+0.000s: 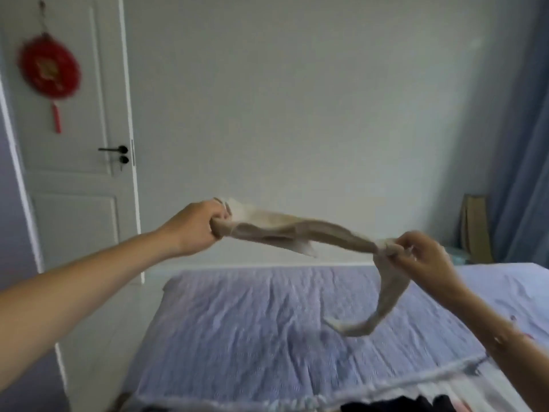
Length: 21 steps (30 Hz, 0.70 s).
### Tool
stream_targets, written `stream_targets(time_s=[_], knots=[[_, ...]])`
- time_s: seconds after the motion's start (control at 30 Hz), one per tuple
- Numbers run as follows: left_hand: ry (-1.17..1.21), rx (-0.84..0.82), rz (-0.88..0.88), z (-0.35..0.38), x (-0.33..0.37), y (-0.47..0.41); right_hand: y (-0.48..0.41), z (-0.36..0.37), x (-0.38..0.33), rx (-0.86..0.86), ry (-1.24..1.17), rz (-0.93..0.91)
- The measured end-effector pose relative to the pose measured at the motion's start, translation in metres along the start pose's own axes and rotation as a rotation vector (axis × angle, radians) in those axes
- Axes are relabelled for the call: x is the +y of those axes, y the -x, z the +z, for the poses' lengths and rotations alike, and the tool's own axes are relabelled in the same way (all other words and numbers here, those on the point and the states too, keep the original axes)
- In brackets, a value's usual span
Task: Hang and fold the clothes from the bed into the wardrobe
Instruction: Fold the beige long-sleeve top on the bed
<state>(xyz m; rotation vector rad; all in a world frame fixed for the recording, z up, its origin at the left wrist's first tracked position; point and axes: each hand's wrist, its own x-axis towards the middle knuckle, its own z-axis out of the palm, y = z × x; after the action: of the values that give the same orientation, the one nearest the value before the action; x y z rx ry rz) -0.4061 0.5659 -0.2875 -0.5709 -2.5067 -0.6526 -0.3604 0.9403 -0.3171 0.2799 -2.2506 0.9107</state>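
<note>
Beige thin garment (297,233) hangs stretched in the air above the lavender bed (252,322), its left end bunched in the left hand (197,228), its right end pinched by the right hand (421,257), one tail dangling.

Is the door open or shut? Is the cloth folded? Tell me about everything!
beige garment, unfolded, stretched in the air between both hands, one end dangling.
left hand, gripping one end.
right hand, pinching the other end.
door, shut.
red ornament, hanging on the door.
bed cover, spread out, wrinkled.
dark clothes, lying in a heap.
</note>
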Motion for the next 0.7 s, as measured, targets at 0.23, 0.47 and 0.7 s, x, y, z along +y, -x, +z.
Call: stream_targets(time_s=[0.23,0.47,0.7], knots=[[-0.135,-0.627,-0.258,0.139,-0.062,0.202,0.203,0.099,0.131,-0.485,0.372,0.137],[-0.035,-0.542,-0.76,0.182,-0.103,0.289,0.28,0.175,0.107,-0.948,0.351,0.253],[0.745,-0.135,-1.639,0.215,-0.101,0.293,0.291,0.268,-0.009,-0.938,-0.11,0.286]])
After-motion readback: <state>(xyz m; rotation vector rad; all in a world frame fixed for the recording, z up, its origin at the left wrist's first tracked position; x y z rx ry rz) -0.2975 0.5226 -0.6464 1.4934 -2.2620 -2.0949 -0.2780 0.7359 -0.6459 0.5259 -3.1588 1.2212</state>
